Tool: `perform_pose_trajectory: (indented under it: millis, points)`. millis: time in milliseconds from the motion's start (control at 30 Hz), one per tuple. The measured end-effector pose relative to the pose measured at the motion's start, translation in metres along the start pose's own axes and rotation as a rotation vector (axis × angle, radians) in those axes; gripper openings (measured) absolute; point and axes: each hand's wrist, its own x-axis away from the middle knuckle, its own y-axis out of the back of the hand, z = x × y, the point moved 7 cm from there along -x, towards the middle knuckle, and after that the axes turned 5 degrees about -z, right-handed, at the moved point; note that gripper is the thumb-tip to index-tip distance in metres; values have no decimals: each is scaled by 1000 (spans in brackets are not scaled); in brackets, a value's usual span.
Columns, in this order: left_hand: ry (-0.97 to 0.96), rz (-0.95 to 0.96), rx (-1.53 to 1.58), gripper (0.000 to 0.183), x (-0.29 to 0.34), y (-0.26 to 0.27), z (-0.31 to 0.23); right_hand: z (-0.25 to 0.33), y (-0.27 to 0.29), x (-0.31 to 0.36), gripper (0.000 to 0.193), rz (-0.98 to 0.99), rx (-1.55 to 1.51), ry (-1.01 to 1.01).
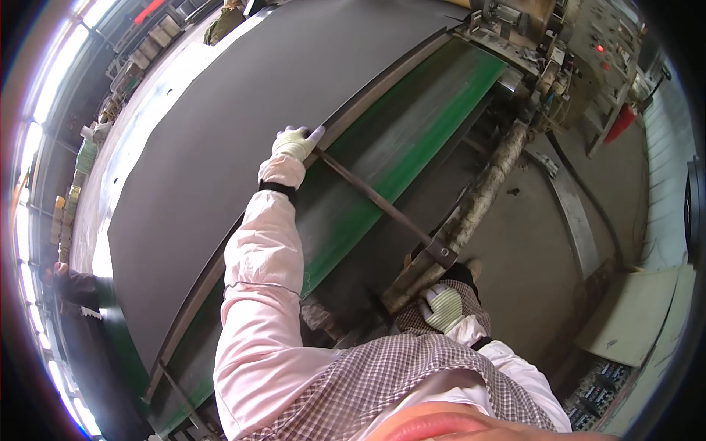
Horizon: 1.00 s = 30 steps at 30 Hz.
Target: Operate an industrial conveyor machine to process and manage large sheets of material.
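Note:
My left hand, in a pale knit glove, reaches forward to the near edge of a wide dark grey sheet. Its fingers bend over a long narrow metal rail along that edge. Under and beside the rail runs a green belt with a dark, worn middle. Close to my body, my right hand wears a similar striped glove. It rests against my checked apron over the thigh, fingers curled, with nothing visible in them. Just beyond it lies a pale, crusted pipe.
A thin metal strut joins the rail to a bracket by the pipe. Machinery stands at the far right, beside a control panel with a red light. Another person's dark sleeve shows at the left. A flat metal strip lies on the floor.

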Motion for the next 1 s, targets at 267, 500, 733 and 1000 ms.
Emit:
perform_pose_trajectory:
  millis: [267,500,733,1000]
  points:
    - [-72,-47,37,65,-52,8,-86,4,5,-19,18,60,-63,-15]
    - [-135,16,196,46,6,20,-58,4,4,-10,18,34,-6,39]
    - [-230,-30,-200,48,117,-22,167,-7,-17,8,18,37,27,41]
    - [667,-129,145,61,278,-23,369,-22,-26,16,34,162,197,-97]
